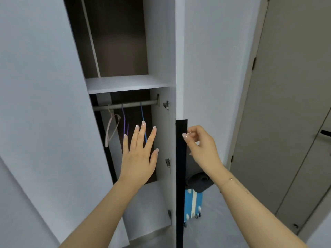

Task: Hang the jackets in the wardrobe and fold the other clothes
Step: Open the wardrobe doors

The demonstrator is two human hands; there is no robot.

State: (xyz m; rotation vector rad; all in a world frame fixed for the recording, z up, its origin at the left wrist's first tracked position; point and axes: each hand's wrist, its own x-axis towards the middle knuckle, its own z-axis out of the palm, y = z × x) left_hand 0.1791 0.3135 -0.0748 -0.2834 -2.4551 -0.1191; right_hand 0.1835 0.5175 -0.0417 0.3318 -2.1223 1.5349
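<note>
The wardrobe [125, 83] stands open, with two pale doors: the left door [41, 86] swung wide and the right door [180, 59] seen edge-on, a black handle strip [180, 167] running down its lower edge. Inside, one shelf [125, 85] sits above one hanging rail [125, 105]. Three empty hangers hang on the rail: a pink hanger [112, 128], a purple hanger [124, 120] and a blue hanger [142, 115]. No jacket shows in view. Behind the right door stands one blue suitcase [193, 204] with a dark rolled bundle [198, 181] on top. The left hand [139, 158] is spread flat, fingers straight, in front of the hangers. The right hand [200, 145] has curled fingers at the strip's edge; whether it grips cannot be told.
</note>
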